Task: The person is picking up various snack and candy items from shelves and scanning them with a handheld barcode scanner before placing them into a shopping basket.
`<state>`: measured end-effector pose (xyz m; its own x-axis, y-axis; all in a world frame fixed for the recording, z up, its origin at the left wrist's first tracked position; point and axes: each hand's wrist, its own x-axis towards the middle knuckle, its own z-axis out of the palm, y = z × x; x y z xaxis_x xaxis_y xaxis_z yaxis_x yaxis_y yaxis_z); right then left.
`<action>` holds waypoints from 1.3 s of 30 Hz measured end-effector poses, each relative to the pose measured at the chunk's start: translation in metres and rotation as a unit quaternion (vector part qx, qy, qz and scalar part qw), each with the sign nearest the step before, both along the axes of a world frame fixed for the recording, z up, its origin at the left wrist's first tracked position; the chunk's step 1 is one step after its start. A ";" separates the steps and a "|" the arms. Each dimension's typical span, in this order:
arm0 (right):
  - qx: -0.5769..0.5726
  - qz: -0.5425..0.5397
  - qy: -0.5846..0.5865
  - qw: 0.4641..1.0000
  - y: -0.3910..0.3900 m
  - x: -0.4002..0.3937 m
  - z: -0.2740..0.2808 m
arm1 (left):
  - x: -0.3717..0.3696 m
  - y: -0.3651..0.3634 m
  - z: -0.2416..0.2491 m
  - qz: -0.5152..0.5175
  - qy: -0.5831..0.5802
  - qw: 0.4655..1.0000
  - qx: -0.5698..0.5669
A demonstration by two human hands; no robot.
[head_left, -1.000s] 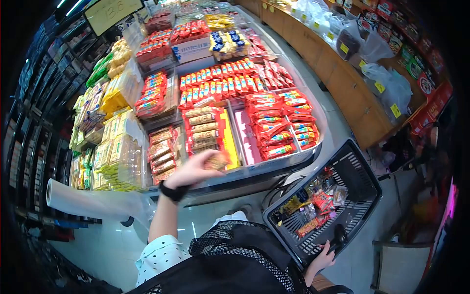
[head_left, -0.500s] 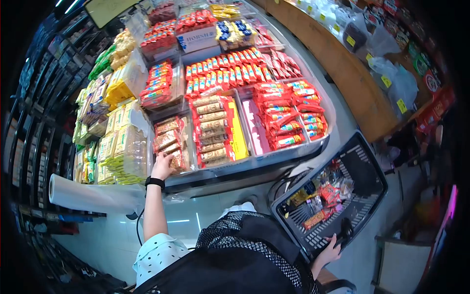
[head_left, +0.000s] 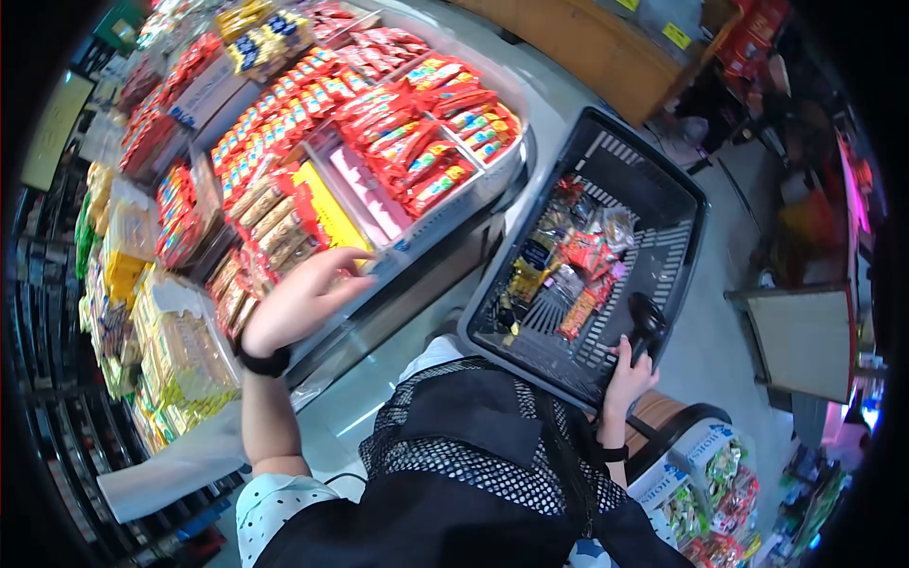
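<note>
Open air between left hand and black basket, above display stand's front rim. Basket walls block sideways entry; top open, black handle and right hand crowding near-right corner.

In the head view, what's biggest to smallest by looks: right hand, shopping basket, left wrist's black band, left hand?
1. Shopping basket
2. Left hand
3. Right hand
4. Left wrist's black band

2 hands well apart
</note>
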<state>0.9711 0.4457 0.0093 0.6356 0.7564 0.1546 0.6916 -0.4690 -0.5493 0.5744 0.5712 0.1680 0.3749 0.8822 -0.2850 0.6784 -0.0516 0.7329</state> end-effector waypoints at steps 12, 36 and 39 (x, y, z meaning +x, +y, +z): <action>0.014 -0.022 0.026 0.999 0.017 0.026 -0.005 | 0.341 0.039 -0.211 -0.306 0.184 0.934 0.020; 0.023 -0.025 -0.021 0.999 0.025 0.032 -0.003 | 0.373 0.066 -0.291 -0.143 -0.099 0.893 -0.415; 0.020 -0.029 -0.029 0.999 0.021 0.031 -0.010 | 0.352 0.078 -0.237 -0.077 -0.250 0.756 -0.600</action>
<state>1.0024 0.4670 -0.0010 0.6677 0.7110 0.2207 0.6946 -0.4883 -0.5283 0.9269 0.6488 -0.0686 0.7722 0.0358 -0.6344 0.3556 0.8030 0.4783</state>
